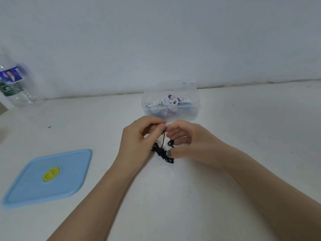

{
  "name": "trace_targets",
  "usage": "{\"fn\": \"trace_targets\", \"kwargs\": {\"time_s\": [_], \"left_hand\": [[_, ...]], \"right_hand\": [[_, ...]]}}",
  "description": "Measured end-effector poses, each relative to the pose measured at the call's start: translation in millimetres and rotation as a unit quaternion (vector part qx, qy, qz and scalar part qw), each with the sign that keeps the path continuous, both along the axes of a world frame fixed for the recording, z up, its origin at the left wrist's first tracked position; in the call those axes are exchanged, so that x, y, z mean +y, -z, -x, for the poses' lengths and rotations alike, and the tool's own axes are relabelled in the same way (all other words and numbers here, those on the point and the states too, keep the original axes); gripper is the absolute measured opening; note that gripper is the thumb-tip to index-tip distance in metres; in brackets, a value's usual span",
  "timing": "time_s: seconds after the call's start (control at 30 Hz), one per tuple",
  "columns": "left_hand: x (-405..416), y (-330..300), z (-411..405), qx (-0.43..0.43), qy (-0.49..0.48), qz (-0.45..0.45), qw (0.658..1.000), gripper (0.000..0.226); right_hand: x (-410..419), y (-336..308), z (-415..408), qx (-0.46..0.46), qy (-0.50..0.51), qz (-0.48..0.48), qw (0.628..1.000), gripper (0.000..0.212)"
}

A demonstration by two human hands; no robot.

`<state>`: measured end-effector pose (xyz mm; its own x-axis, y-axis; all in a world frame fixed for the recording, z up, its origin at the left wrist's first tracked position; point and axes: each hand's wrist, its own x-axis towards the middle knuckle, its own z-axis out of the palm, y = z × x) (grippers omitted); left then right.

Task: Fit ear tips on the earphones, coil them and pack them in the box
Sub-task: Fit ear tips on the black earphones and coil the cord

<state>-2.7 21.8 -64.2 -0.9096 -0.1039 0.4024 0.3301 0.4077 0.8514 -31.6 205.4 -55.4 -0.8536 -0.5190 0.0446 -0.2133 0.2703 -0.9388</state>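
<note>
1. step in hand, as judged: fitting an ear tip on one bud of the black wired earphones [162,151]. both hands meet just in front of the clear plastic box [171,110], low over the white table [191,188].
2. left hand [139,136]: thumb and forefinger pinched together at the top of a short run of black cable. whatever sits in the pinch is hidden; cannot tell if a tip is there.
3. right hand [184,141]: fingers curled in against the left fingertips, thumb low beside the cable bundle. what it clamps cannot be made out.
4. to do it well: hold the bud steady near its nozzle, push the tip on straight, and keep the bundle from being dragged loose.
5. appearance: thin black cable, most of it gathered in a tight bundle lying on the table between the hands; one small rounded black earbud [171,143] stands free above it.
6. box is open, holding white coiled earphones; its light blue lid [48,178] lies well apart to the left.
</note>
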Motion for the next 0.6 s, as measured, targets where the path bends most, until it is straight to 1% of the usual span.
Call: {"fn": "trace_targets", "kwargs": {"time_s": [0.07,0.13,0.3,0.4,0.43,0.5,0.6], "left_hand": [[-0.2,0.4,0.3,-0.006,-0.005,0.013,1.0,0.013],[-1.0,0.9,0.5,-0.009,-0.014,0.032,0.999,0.012],[-1.5,4.5,3.6,-0.003,-0.039,0.074,0.996,0.011],[-1.1,4.5,3.7,0.005,-0.052,0.085,0.995,0.01],[-1.4,4.7,4.0,0.006,-0.058,0.087,0.994,0.01],[-2.2,4.5,5.3,0.001,-0.072,0.079,0.994,0.012],[-1.9,1.1,7.2,-0.01,-0.082,0.049,0.995,0.014]], "right_hand": [[-1.4,0.8,-1.7,0.011,0.018,-0.013,1.0,0.038],[-4.1,0.3,-4.8,0.021,0.027,-0.035,0.999,0.032],[-16.2,-1.3,-16.7,0.108,0.021,-0.13,0.985,0.032],[-20.7,2.9,-18.2,0.167,0.013,-0.189,0.968,0.039],[-21.9,5.0,-18.7,0.18,0.018,-0.196,0.964,0.038],[-23.2,7.9,-19.5,0.194,0.047,-0.182,0.963,0.026],[-19.7,5.3,-20.1,0.17,0.096,-0.139,0.971,0.009]]}}
